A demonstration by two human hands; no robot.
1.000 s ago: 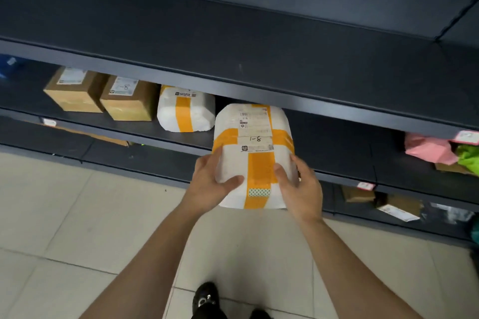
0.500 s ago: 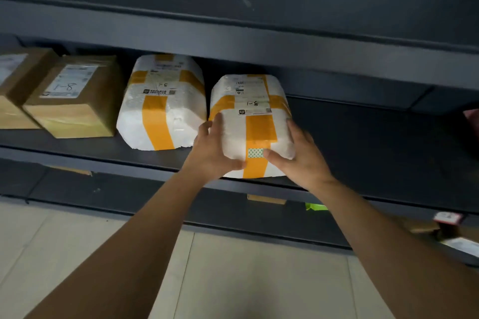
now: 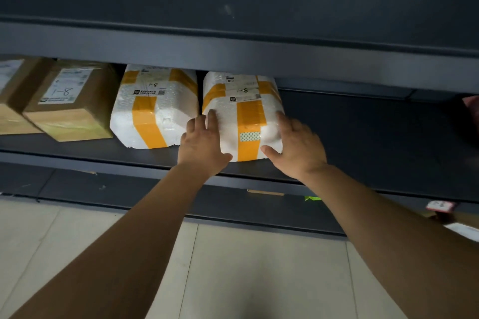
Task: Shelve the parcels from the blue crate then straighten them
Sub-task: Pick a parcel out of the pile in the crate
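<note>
Parcel (image 3: 243,116) on shelf (image 3: 363,137) near front edge, beside three others (image 3: 153,111). Left hand (image 3: 204,142), right hand (image 3: 298,147) flat against its sides. Straightening likely left; crate unseen.

Two white taped parcels (image 3: 243,122), two brown cardboard boxes (image 3: 70,106)

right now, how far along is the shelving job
Done: two cardboard boxes and one taped foam parcel stand in a row on the shelf. In hand: a second foam parcel sits beside them, left hand and right hand pressing its sides. Left: squaring it with the row; the crate is out of view, so remaining parcels are unknown.
</note>
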